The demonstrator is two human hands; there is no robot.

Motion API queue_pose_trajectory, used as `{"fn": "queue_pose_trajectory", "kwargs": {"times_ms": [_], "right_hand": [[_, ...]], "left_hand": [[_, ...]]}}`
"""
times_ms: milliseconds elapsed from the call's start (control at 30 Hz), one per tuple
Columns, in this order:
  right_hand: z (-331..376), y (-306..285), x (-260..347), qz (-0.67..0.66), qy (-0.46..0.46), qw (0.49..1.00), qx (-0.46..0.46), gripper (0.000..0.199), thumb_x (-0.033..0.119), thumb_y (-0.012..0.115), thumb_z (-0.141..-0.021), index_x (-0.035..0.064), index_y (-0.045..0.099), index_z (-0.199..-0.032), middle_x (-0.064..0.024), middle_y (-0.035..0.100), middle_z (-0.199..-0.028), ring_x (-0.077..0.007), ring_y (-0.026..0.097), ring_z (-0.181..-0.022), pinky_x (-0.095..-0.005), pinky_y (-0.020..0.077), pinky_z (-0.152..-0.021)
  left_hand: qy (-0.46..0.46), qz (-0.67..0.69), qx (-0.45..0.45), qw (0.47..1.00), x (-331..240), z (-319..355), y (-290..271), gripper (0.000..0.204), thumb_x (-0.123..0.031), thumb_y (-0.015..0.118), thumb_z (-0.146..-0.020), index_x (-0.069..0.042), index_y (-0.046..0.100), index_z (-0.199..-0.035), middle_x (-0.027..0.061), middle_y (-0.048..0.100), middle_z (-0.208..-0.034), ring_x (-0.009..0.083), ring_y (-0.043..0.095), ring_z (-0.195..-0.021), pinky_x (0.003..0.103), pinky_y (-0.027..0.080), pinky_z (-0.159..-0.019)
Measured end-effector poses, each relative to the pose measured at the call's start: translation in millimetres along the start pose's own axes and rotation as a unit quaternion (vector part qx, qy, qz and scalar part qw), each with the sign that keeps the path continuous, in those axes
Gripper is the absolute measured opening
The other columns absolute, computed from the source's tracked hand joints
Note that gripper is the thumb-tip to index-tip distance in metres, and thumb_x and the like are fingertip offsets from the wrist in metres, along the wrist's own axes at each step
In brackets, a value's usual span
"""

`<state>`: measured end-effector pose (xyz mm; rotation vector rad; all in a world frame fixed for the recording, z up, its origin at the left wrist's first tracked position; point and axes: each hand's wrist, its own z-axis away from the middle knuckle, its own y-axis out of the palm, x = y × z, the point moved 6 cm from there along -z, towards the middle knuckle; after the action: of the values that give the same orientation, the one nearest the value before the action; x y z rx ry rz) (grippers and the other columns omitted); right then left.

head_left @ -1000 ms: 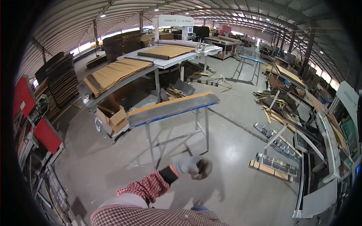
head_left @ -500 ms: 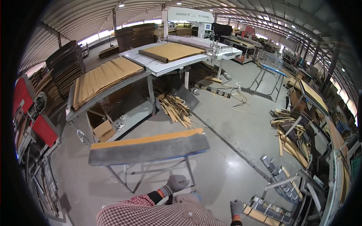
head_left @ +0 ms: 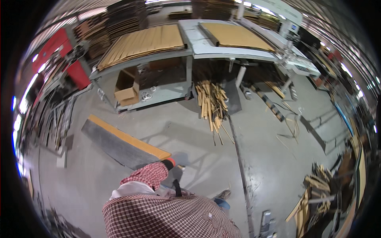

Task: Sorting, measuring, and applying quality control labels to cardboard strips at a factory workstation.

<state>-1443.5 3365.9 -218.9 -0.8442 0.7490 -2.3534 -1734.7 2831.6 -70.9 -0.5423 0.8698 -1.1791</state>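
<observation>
My left hand [head_left: 181, 159], in a grey glove with an orange cuff, reaches forward beside the right end of a long stack of strips [head_left: 119, 144]. The stack is dark grey on its broad side and orange-yellow along the top edge, and it slants from upper left to lower right. Motion smears the glove, so its fingers are unclear, and I cannot tell whether it touches the stack. My right hand is out of view.
Ahead, a workbench [head_left: 189, 81] bears tan sheets [head_left: 145, 41], and an open cardboard box [head_left: 127, 89] sits below. Loose strips [head_left: 210, 103] spill onto the floor. More scrap strips [head_left: 313, 194] lie to the right. Red machinery [head_left: 77, 73] stands at left.
My view has swung left and down. The strip stack now appears farther left and slanted. My left hand has moved toward its right end, and my right hand has gone out of view.
</observation>
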Motion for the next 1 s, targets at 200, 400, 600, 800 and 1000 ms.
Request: {"fn": "queue_pose_trajectory", "kwargs": {"times_ms": [200,400,600,800,1000], "right_hand": [[-265,-104,27,-0.083,-0.061,0.973,0.206,0.018,0.026,0.061,-0.08,0.0094,0.067,-0.083,-0.0114,0.062,-0.067,-0.0244,0.06,-0.058,-0.0413,0.05,-0.056],[-484,-259,188,0.396,-0.405,0.807,-0.169,0.011,0.02,0.061,-0.08,0.0089,0.064,-0.082,-0.0055,0.058,-0.063,-0.022,0.057,-0.058,-0.0404,0.0451,-0.052],[-366,-232,484,-0.033,-0.203,0.95,0.235,0.042,0.033,0.06,-0.08,0.0034,0.061,-0.11,-0.0095,0.067,-0.086,-0.0203,0.061,-0.075,-0.0362,0.0487,-0.069],[-381,-273,372,-0.025,-0.159,0.984,0.08,0.049,0.041,0.058,-0.083,0.0014,0.063,-0.111,-0.0181,0.067,-0.103,-0.0302,0.063,-0.095,-0.0383,0.0472,-0.085],[-360,-289,92,-0.084,0.162,0.981,-0.06,0.029,0.029,0.058,-0.081,0.0058,0.069,-0.095,-0.0174,0.068,-0.089,-0.0344,0.066,-0.081,-0.0438,0.0512,-0.071]], "left_hand": [[0.025,-0.09,-0.153,0.984,183,84,232,0.051,-0.051,0.051,-0.083,-0.012,0.061,-0.114,0.0141,0.064,-0.108,0.0322,0.061,-0.095,0.045,0.048,-0.08],[-0.11,0.079,0.097,0.986,59,16,181,0.046,-0.042,0.052,-0.085,-0.008,0.061,-0.114,0.0159,0.063,-0.11,0.0327,0.06,-0.099,0.043,0.047,-0.084],[0.051,-0.065,0.037,0.996,-44,-164,15,0.042,-0.034,0.052,-0.087,-0.005,0.062,-0.114,0.0176,0.062,-0.112,0.0333,0.06,-0.102,0.042,0.047,-0.087],[0.346,0.207,-0.077,0.912,-441,-279,-395,0.032,-0.012,0.063,-0.081,0.001,0.058,-0.11,0.0148,0.061,-0.103,0.0279,0.059,-0.096,0.036,0.046,-0.085],[0.771,0.178,-0.352,0.5,-713,-141,-597,0.07,-0.02,0.069,-0.072,0.014,0.043,-0.127,0.0268,0.05,-0.125,0.0325,0.051,-0.116,0.039,0.037,-0.103]]}}
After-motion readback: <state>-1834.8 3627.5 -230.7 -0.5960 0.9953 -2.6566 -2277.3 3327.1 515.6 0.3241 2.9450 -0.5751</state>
